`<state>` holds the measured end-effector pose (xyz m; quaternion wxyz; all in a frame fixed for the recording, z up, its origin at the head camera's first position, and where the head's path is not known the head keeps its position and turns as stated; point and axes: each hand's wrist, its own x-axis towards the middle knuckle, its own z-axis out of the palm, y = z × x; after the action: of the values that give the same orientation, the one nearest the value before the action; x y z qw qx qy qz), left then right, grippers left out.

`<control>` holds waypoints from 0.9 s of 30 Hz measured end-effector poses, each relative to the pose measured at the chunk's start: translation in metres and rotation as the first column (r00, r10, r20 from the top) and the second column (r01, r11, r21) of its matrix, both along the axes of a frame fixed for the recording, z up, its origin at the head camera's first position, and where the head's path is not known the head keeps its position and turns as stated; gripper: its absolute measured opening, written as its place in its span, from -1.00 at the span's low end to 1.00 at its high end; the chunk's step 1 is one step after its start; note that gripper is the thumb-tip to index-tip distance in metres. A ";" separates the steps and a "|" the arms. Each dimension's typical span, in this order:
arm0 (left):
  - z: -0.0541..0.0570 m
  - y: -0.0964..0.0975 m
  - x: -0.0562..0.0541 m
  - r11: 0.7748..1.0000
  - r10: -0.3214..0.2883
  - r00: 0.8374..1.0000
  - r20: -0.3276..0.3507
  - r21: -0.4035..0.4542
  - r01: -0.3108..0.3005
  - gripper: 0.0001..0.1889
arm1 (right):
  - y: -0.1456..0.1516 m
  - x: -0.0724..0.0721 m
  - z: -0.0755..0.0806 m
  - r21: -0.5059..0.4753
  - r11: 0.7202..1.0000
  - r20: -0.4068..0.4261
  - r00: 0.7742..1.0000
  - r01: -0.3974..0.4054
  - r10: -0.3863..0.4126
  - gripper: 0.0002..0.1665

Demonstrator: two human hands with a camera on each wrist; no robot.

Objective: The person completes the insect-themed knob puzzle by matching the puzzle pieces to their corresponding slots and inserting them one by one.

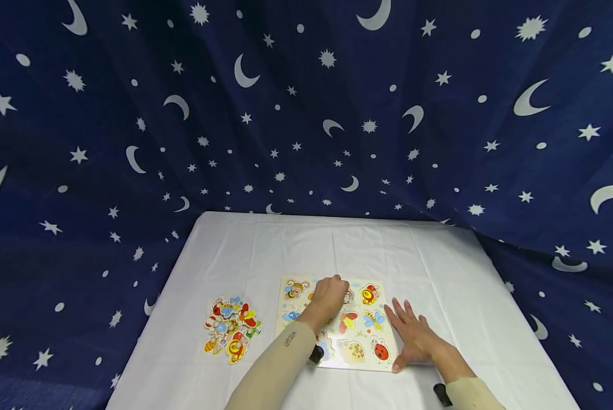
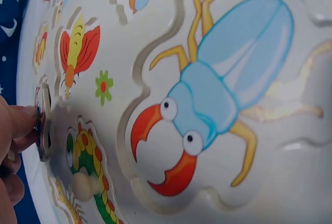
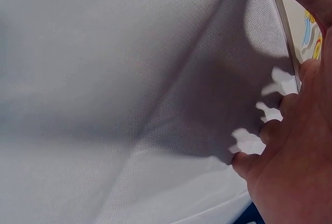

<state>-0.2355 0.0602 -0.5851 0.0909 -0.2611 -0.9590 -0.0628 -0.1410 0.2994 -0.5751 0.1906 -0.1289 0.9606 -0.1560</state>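
Note:
My left hand (image 1: 329, 299) is over the upper middle of a puzzle board (image 1: 360, 364) printed with insects. Its thumb and fingers pinch a small puzzle piece (image 2: 43, 123), seen nearly edge-on in the left wrist view and tilted up over the board. Beside the piece lies a caterpillar (image 2: 96, 162) with a round knob on it, and a large blue beetle picture (image 2: 228, 73) fills the nearer part. My right hand (image 1: 414, 339) rests at the board's right edge with fingers spread, thumb near the lower right corner. In the right wrist view its fingertips touch the white cloth.
A loose heap of colourful insect puzzle pieces (image 1: 232, 327) lies left of the board. Everything stands on a table with a white cloth (image 1: 224, 245). A dark blue curtain (image 1: 306, 171) with moons and stars hangs behind and at both sides.

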 end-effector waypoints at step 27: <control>-0.004 0.004 0.010 0.998 0.063 0.995 0.083 -0.030 -0.061 -0.87 | 0.000 0.002 0.001 -0.015 1.000 -0.031 0.999 -0.010 0.010 0.76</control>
<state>-0.2254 0.0647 -0.5892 0.0490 -0.2297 -0.9703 -0.0578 -0.1389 0.2993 -0.5738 0.1754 -0.1375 0.9616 -0.1604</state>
